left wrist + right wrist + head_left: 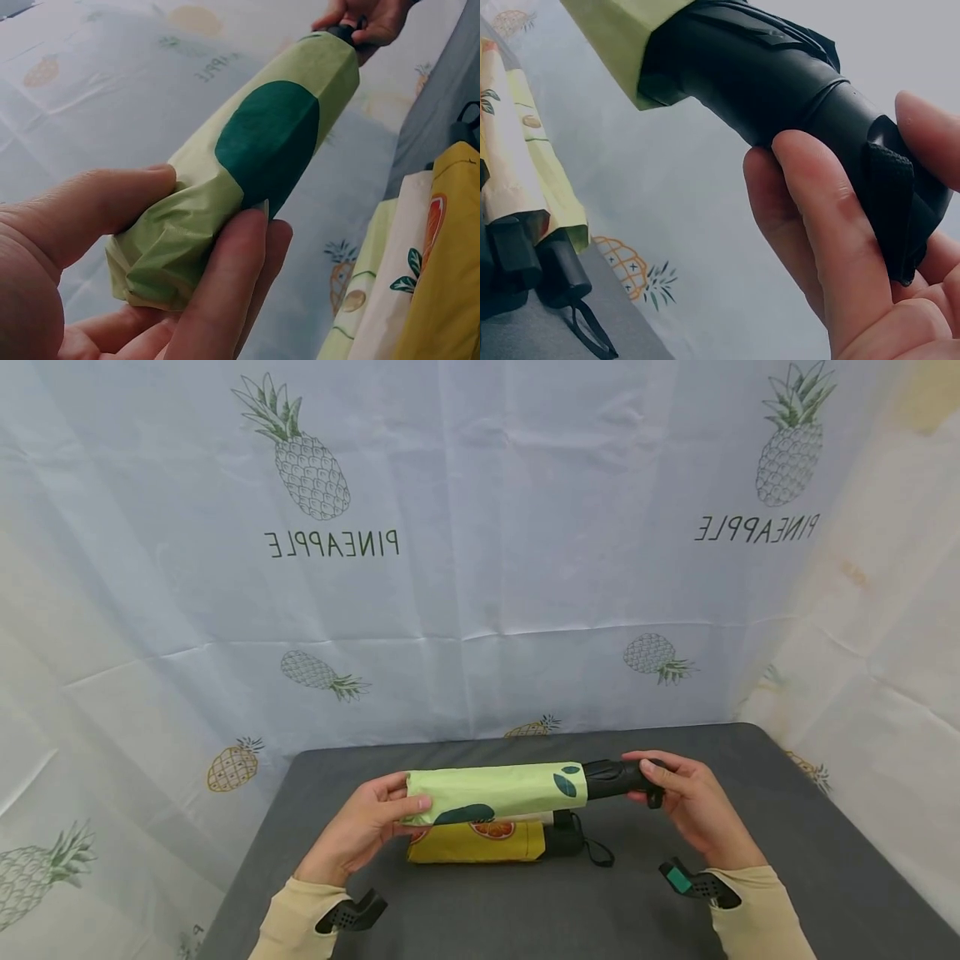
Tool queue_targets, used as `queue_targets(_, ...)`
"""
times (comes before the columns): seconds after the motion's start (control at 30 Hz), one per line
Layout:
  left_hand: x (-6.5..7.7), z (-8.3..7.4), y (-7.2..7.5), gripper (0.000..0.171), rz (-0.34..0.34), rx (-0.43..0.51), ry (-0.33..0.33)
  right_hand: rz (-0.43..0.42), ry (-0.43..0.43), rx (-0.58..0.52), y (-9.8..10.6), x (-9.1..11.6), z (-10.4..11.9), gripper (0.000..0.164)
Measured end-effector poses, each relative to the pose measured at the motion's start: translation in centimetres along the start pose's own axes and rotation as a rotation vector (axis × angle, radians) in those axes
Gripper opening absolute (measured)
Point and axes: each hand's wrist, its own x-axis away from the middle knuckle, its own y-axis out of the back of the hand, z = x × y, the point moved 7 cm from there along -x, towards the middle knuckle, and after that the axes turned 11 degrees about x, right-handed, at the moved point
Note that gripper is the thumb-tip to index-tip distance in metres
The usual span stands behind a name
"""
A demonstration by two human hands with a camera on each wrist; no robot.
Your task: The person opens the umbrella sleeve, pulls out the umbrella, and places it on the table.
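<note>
A folded umbrella (517, 787) in a light green sleeve with dark green leaf shapes is held level above the table. My left hand (371, 818) grips the sleeve's crumpled end, thumb on one side and fingers on the other, as the left wrist view shows. At the other end my right hand (690, 802) holds the black handle (802, 97), which sticks out of the sleeve with a short strap by the fingers. Below lies a yellow folded umbrella (480, 846) with orange-slice prints, partly hidden behind the green one.
Beside the yellow umbrella lie a cream umbrella (394, 262) and another light green umbrella (544, 161), with black handles. They rest on a dark grey table (525, 910). A white cloth (480, 568) printed with pineapples hangs behind it and along the sides.
</note>
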Motion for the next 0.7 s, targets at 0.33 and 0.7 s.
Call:
queue_targets(0.33, -0.1, 0.2, 0.0, 0.071, 0.022, -0.010, 0.004, 0.026, 0.036, -0.030, 0.8, 0.3, 0.0, 0.034)
queue_targets(0.7, 0.2, 0.1, 0.0, 0.072, 0.034, -0.016, 0.003, 0.015, 0.046, -0.054, 1.4, 0.6, 0.4, 0.035)
